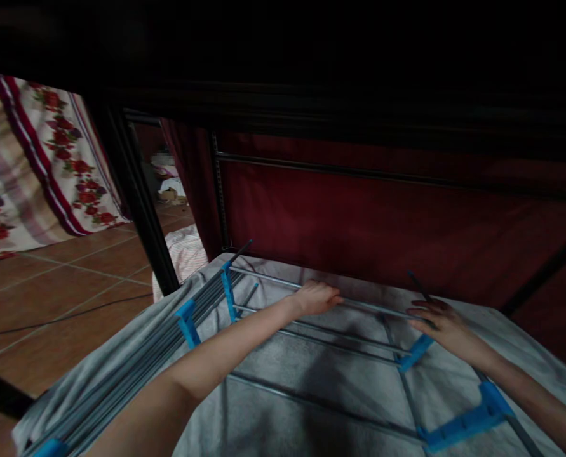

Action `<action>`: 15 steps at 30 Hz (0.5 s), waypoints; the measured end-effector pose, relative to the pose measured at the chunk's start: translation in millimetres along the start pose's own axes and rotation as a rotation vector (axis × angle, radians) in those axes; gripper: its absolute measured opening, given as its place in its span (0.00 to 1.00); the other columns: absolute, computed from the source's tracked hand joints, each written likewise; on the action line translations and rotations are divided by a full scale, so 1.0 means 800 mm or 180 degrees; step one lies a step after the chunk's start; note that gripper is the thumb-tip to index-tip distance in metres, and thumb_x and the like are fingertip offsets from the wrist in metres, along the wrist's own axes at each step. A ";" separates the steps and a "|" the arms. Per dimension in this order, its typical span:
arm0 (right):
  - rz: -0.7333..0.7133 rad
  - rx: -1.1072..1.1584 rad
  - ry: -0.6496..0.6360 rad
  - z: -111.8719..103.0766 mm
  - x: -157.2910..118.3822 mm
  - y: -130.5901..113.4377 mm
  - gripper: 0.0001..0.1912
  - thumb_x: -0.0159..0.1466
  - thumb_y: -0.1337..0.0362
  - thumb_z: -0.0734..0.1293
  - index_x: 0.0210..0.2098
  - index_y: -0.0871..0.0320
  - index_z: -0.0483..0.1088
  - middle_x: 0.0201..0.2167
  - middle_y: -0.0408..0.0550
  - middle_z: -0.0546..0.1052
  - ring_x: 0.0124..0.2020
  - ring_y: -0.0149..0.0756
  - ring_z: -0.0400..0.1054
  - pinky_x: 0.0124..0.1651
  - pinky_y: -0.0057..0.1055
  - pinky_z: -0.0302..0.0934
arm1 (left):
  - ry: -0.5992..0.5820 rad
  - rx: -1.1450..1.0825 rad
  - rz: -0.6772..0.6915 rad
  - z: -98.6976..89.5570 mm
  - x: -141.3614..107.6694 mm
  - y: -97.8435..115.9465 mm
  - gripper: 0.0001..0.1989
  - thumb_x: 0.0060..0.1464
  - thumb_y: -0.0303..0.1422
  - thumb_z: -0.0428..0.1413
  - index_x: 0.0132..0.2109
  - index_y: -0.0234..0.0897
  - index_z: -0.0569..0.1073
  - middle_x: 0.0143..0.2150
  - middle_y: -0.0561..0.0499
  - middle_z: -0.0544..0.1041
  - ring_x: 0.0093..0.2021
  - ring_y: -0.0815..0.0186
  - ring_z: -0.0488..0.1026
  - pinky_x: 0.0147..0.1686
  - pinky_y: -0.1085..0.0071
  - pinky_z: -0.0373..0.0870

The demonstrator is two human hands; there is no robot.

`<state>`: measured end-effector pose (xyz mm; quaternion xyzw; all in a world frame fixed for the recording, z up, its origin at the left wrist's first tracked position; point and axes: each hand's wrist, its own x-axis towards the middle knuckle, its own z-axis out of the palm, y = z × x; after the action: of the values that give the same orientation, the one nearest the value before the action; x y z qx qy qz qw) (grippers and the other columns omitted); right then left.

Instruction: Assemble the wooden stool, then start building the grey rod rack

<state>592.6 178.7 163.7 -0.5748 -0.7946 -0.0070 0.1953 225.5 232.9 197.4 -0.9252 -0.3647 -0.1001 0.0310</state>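
Observation:
A metal rack (283, 391) of thin grey tubes with blue plastic joints lies on a grey sheet. My left hand (317, 298) is closed around its far horizontal tube, near the middle. Toward that tube's right end, my right hand (437, 322) has its fingers bent around the corner, where a short dark rod sticks up. A blue joint (415, 353) sits just below my right hand, and a larger blue joint (471, 422) is nearer to me. Along the left side runs a bundle of grey tubes (134, 362), with more blue joints.
A black bed frame has a post (142, 203) at the left and a dark beam overhead. Behind the sheet (354, 381) hangs a dark red curtain (359, 228). Floral fabric (68, 165) hangs over the tiled floor (96, 273), where a cable lies.

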 end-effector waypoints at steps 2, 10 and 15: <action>-0.0092 0.0045 -0.0300 -0.003 0.000 -0.003 0.23 0.61 0.45 0.60 0.42 0.54 0.76 0.49 0.53 0.76 0.53 0.50 0.68 0.58 0.47 0.59 | -0.0036 -0.0034 0.0041 -0.001 -0.001 0.002 0.21 0.65 0.43 0.41 0.44 0.38 0.75 0.40 0.45 0.80 0.41 0.60 0.76 0.38 0.69 0.67; 0.0258 0.0264 -0.0685 -0.009 -0.004 -0.007 0.21 0.63 0.49 0.59 0.44 0.55 0.75 0.44 0.52 0.79 0.46 0.47 0.72 0.48 0.36 0.65 | 0.0091 -0.0593 -0.0283 -0.060 -0.022 -0.095 0.16 0.58 0.44 0.51 0.48 0.44 0.76 0.52 0.49 0.75 0.51 0.59 0.71 0.52 0.66 0.63; 0.0350 0.0252 -0.0715 -0.006 -0.004 -0.007 0.23 0.63 0.50 0.58 0.46 0.57 0.75 0.46 0.53 0.78 0.48 0.49 0.72 0.49 0.35 0.64 | 0.1225 -0.1969 -0.2475 -0.095 -0.113 -0.228 0.12 0.51 0.40 0.58 0.39 0.38 0.77 0.45 0.46 0.77 0.51 0.58 0.71 0.48 0.69 0.66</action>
<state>589.5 172.8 168.4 -0.6065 -0.7784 0.0994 0.1277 24.6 296.2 250.3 -0.6525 -0.6219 -0.3750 -0.2163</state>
